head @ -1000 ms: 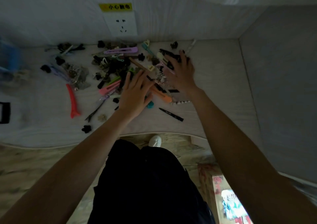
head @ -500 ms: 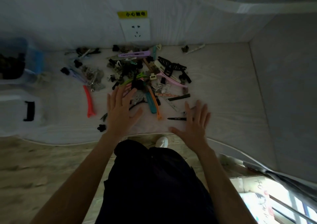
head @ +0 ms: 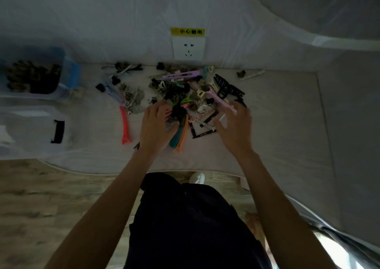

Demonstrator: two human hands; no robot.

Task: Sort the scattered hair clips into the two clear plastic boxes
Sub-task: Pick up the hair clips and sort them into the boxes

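Hair clips (head: 181, 95): a mixed heap on the pale counter (head: 277, 124), at the middle of the view below the wall socket (head: 188, 48); a few strays lie to the left and far right of the heap.
Red clip (head: 124, 127): long, lying alone on the counter, just left of the left hand.
Teal clip (head: 177, 135) and orange clip (head: 182, 137): side by side at the near edge of the heap, partly under the left hand.
Purple clip (head: 181, 75): flat, at the far side of the heap.
Black claw clip (head: 228, 86): at the far right of the heap.
Left hand (head: 155, 127): palm down at the near left edge of the heap, fingers bent onto the clips; whether its grip has closed on one cannot be told.
Right hand (head: 236, 128): over the right edge of the heap, fingers loosely spread, grip open, holding nothing that shows.
Far box (head: 61, 71): clear plastic with a blue handle, at far left, dark clips inside.
Near box (head: 30, 130): clear plastic, at left, nearer the person; one black clip (head: 58, 131) inside.
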